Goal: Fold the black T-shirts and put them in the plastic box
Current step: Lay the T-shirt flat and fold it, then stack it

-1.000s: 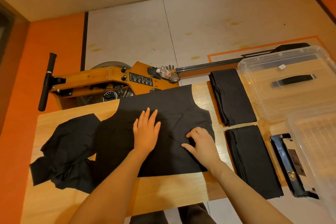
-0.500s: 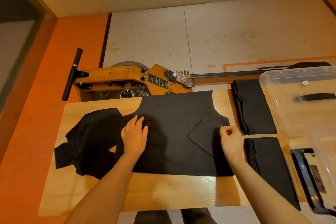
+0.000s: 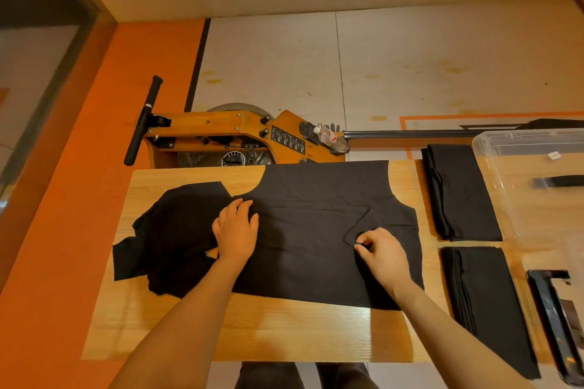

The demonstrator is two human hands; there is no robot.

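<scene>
A black T-shirt [image 3: 316, 230] lies spread flat across the wooden table [image 3: 284, 331]. One sleeve is folded inward into a triangle near its right edge. My left hand [image 3: 236, 230] presses flat on the shirt's left side, fingers straight. My right hand [image 3: 380, 251] pinches the tip of the folded sleeve. A crumpled pile of black T-shirts [image 3: 177, 237] sits at the table's left end. Two folded black T-shirts lie to the right, one further away [image 3: 461, 193] and one nearer to me [image 3: 486, 303]. The clear plastic box [image 3: 505, 148] stands at the far right.
An orange wooden machine [image 3: 227, 136] with a black handle and a small bottle stands on the floor behind the table. A clear lid with a black latch [image 3: 556, 319] lies at the right edge. The floor is orange at left, white further back.
My right hand moved from the shirt's right edge inward to the tip of the folded sleeve. My left hand stayed pressing the left side. The camera tilted up slightly.
</scene>
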